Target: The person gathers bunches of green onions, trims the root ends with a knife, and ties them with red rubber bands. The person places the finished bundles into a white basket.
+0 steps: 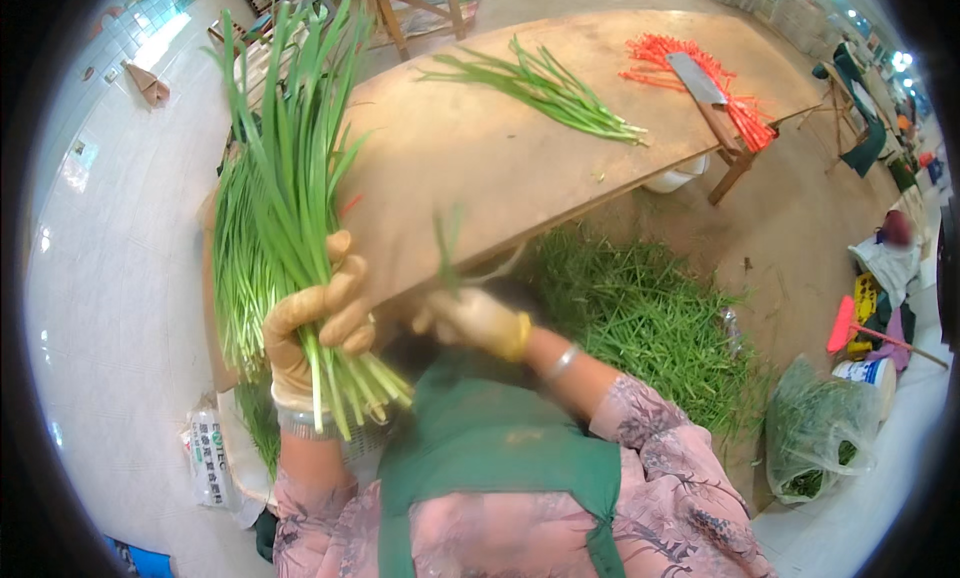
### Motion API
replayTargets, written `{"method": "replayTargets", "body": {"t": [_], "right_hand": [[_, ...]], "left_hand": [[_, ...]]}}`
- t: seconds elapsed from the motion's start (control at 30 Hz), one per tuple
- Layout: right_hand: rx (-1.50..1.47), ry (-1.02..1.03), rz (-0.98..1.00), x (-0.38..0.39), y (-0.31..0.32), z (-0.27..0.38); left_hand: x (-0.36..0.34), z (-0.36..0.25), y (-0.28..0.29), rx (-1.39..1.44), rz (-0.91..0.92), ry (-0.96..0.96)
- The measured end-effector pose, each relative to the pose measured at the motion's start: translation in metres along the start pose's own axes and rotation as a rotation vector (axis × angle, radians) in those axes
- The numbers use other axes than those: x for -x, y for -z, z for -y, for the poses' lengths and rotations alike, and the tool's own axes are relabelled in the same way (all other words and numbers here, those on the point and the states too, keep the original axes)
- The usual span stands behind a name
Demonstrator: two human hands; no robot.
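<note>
My left hand (315, 323), in a tan glove, grips an upright bunch of long green chive-like leaves (300, 178) by its pale stems, beside a larger pile of similar leaves (250, 278) at the wooden table's left end. My gloved right hand (470, 318) is blurred by motion just below the table's near edge, its fingers smeared; a blurred green blade (446, 246) rises above it. On the table (430, 158) lie a smaller bundle of leaves (545, 93), a pile of red ties (655, 50) and a knife (696, 76) resting on the ties.
Cut green trimmings (650, 348) cover the floor under the table's near side. At the right are a clear bag of greens (820, 428), a white bucket (870, 378) and a red-handled tool (840, 323). A white sack (205, 458) is at lower left; a wooden stool (400, 8) stands behind.
</note>
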State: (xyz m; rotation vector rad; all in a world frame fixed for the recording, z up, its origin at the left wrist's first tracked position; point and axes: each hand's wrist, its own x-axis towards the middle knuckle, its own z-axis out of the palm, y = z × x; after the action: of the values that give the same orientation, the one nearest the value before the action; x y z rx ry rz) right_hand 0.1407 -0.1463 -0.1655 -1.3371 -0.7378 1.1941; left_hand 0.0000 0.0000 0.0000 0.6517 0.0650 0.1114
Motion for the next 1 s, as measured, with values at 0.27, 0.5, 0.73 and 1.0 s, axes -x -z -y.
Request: {"method": "replayTargets", "body": {"t": [0.27, 0.5, 0.73, 1.0], "right_hand": [[1.307, -0.554, -0.343, 0.166, 0.154, 0.013], [1.412, -0.048, -0.737, 0.148, 0.184, 0.109], [1.597, -0.261, -0.867, 0.064, 0.24, 0.145], [0.969, 0.145, -0.603, 0.087, 0.175, 0.116]], "left_hand": [[-0.036, 0.045, 0.02, 0.532, -0.097, 0.126], [-0.058, 0.077, 0.053, 0.338, -0.308, 0.11], [-0.076, 0.073, 0.063, 0.205, -0.304, 0.086], [-0.08, 0.125, 0.01, 0.139, -0.284, 0.23]]}}
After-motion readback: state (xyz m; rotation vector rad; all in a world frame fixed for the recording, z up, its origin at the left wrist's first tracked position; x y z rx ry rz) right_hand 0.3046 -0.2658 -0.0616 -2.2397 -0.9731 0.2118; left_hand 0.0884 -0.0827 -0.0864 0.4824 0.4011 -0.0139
